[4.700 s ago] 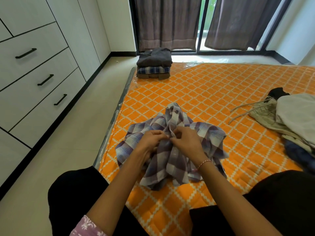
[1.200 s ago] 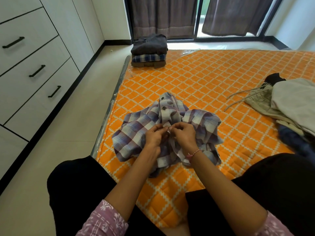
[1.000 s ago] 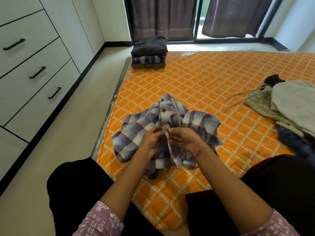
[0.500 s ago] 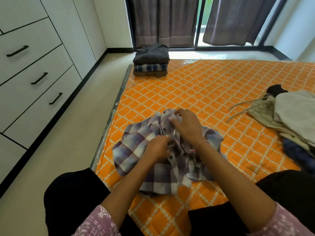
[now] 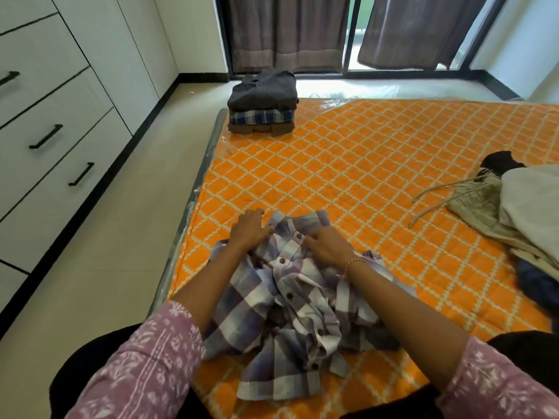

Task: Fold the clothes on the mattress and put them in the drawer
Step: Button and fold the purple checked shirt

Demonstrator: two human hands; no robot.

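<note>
A crumpled purple-and-white plaid shirt (image 5: 290,316) lies button side up on the orange quilted mattress (image 5: 363,176), right in front of me. My left hand (image 5: 249,229) grips the fabric at the collar's left end. My right hand (image 5: 328,246) pinches the fabric beside the top button, just right of the placket. Both hands are at the shirt's far end, a short gap apart. The white drawers (image 5: 48,137) with black handles stand shut along the left wall.
Three folded garments are stacked (image 5: 263,107) at the mattress's far left corner. A loose pile of beige and dark clothes (image 5: 514,213) with drawstrings lies at the right edge. Pale floor runs between mattress and drawers. My dark-clad knees frame the shirt.
Both hands have moved from the middle of the placket up to the collar end. The shirt now stretches out longer toward me.
</note>
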